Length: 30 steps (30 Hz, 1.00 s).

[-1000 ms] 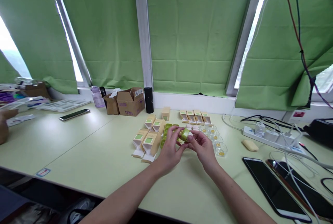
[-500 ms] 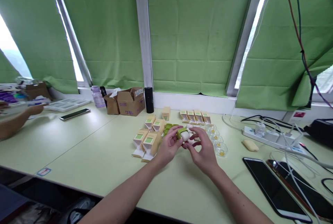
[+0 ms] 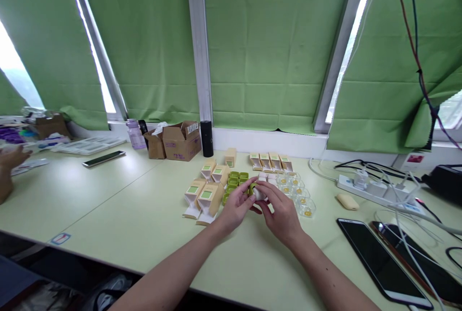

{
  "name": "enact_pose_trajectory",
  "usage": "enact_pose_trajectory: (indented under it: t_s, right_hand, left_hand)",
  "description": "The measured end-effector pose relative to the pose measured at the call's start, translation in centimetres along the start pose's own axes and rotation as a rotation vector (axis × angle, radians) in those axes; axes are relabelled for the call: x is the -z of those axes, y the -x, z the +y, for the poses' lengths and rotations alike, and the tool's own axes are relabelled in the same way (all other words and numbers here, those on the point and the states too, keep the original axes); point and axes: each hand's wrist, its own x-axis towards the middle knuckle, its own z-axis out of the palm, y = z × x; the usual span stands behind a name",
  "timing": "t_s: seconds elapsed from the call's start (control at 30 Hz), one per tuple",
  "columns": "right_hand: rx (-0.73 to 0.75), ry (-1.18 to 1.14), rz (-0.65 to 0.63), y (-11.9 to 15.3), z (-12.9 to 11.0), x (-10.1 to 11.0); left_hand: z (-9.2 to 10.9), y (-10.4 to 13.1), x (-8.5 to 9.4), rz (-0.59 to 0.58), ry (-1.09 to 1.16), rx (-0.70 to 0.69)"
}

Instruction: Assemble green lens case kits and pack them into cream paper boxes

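Over the table, my left hand (image 3: pixel 234 210) grips a small green cup (image 3: pixel 252 187). My right hand (image 3: pixel 282 212) has its fingers closed around a rounded white piece (image 3: pixel 259 195), which sits against the green cup's opening; the fingers partly hide both. Behind my left hand stand several small green cups (image 3: pixel 234 181) in rows. Beyond my fingers are white pieces (image 3: pixel 272 181), partly covered by my right hand. To the right of that hand lie clear plastic pieces with yellow centres (image 3: pixel 303 200).
Small open cartons (image 3: pixel 211 195) stand left of my hands, more cartons (image 3: pixel 270 161) at the back. Cardboard boxes (image 3: pixel 182 141) and a black cylinder (image 3: pixel 207 138) line the wall. On the right are phones (image 3: pixel 378 258) and a power strip (image 3: pixel 375 190). Another person's hand (image 3: pixel 12 159) shows at far left.
My right fingers have closed in on the white piece, and the green cup has turned and is more covered. The other person's hand at far left has drawn back leftward.
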Motion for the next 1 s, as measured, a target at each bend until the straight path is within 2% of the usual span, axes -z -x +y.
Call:
enact_pose_trajectory:
  t_s: [0.4, 0.57, 0.7, 1.0]
  right_hand:
    - [0.104, 0.134, 0.037, -0.2, -0.4, 0.3]
    - [0.109, 0.126, 0.044, -0.4, -0.6, 0.4]
    - [0.126, 0.121, 0.045, -0.5, -0.7, 0.5]
    - [0.173, 0.178, 0.056, -0.6, -0.9, 0.5]
  left_hand:
    - [0.0, 0.2, -0.3, 0.005, -0.085, -0.042]
    - [0.1, -0.1, -0.5, 0.062, -0.140, -0.044]
    - [-0.3, -0.3, -0.7, 0.134, -0.133, -0.097]
    - [-1.1, -0.3, -1.2, 0.174, -0.105, -0.150]
